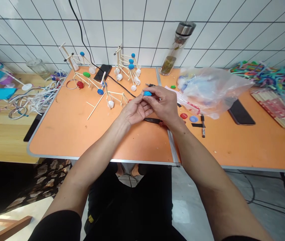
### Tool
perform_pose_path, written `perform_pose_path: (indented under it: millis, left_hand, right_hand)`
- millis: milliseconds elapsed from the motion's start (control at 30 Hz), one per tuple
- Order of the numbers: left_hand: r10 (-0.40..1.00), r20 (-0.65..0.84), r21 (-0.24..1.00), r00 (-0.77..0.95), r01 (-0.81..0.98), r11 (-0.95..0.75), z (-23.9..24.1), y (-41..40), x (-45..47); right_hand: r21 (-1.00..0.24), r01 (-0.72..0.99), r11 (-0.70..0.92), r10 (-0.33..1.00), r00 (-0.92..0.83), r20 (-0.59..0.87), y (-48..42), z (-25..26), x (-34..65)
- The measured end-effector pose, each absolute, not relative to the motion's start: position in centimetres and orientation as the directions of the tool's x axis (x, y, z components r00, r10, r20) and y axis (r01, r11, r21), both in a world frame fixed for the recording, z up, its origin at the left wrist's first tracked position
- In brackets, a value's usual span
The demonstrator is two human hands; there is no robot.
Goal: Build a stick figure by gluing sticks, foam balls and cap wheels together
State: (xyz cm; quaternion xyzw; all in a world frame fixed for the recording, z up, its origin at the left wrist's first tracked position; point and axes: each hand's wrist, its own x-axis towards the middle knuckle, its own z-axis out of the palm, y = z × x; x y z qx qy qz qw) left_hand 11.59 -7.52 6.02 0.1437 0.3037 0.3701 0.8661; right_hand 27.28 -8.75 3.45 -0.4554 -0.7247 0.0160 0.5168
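The left hand [137,109] and right hand [164,100] are pinching a small, round, blue plastic cap [147,93] between their fingers, holding it above the orange worktop [64,134]; beyond them, a tall, clear, metal-topped bottle [173,52] is standing.

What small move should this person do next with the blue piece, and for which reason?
I would probably bring the blue piece toward the nearest stick frame. The right hand already pinches it, close to the left hand, and the taller stick frame behind carries similar blue pieces.
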Motion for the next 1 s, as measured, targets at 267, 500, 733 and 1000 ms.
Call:
perform_pose_path:
  millis: [267, 500, 733, 1000]
  left_hand:
    - [0.735, -0.441, 0.489, 0.515, -0.549, 0.678, 6.1, -7.2, 11.4]
    - [0.748, -0.416, 0.555, 0.517, -0.507, 0.659, 5.7, -7.1, 11.4]
    - [0.818, -0.349, 0.687, 0.457, -0.47, 0.555, 5.3, -6.9, 11.3]
    - [0.839, -0.35, 0.739, 0.417, -0.427, 0.521, 5.0, -6.7, 11.3]
  right_hand:
    - [-0.47, 0.713, 0.52, 0.713, -0.06, 0.699, -8.6, 3.1, 27.4]
    - [-0.481, 0.681, 0.553, 0.71, -0.082, 0.7, -8.7, 3.3, 27.6]
    - [-0.489, 0.717, 0.497, 0.755, -0.081, 0.65, -8.5, 3.4, 27.6]
    - [-0.492, 0.713, 0.499, 0.756, -0.08, 0.65, -8.3, 3.0, 27.9]
